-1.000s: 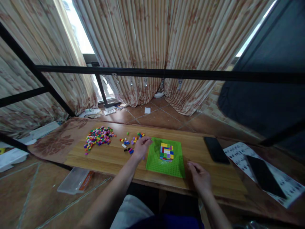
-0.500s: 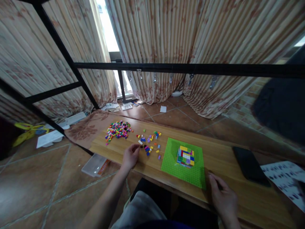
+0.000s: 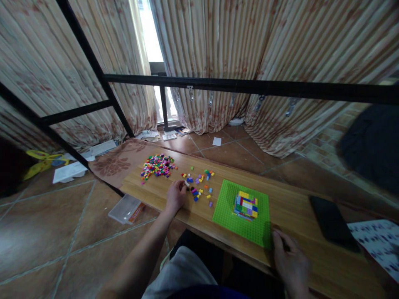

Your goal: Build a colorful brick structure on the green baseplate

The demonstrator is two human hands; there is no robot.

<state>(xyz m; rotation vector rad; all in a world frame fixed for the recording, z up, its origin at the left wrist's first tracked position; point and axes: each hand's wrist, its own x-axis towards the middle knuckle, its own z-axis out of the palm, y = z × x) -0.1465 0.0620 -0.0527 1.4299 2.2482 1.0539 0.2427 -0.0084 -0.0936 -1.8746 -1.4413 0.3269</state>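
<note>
My left hand (image 3: pixel 176 196) is over the table left of the loose bricks, thumb and forefinger closed at a small white brick (image 3: pixel 187 183). A black brick lies just beside those fingertips. My right hand (image 3: pixel 290 257) rests by the near right corner of a green studded baseplate (image 3: pixel 222 211), fingers curled and tips together; whether anything is between them I cannot make out. On the baseplate stands a square block of multicoloured building bricks (image 3: pixel 245 206), with white, red, yellow, green and blue on top. Loose bricks (image 3: pixel 195 192) are scattered between my left hand and the baseplate.
A large heap of small bricks (image 3: pixel 158 165) lies at the table's far left. A dark phone-like slab (image 3: pixel 332 222) and a printed sheet (image 3: pixel 377 241) are at the right. A clear plastic box (image 3: pixel 125 209) sits on the floor. A black metal rail (image 3: pixel 218 84) runs beyond the table.
My left hand has moved slightly forward, its fingertips now at the white brick. My right hand stays beside the baseplate corner. The whole view has shifted a little.
</note>
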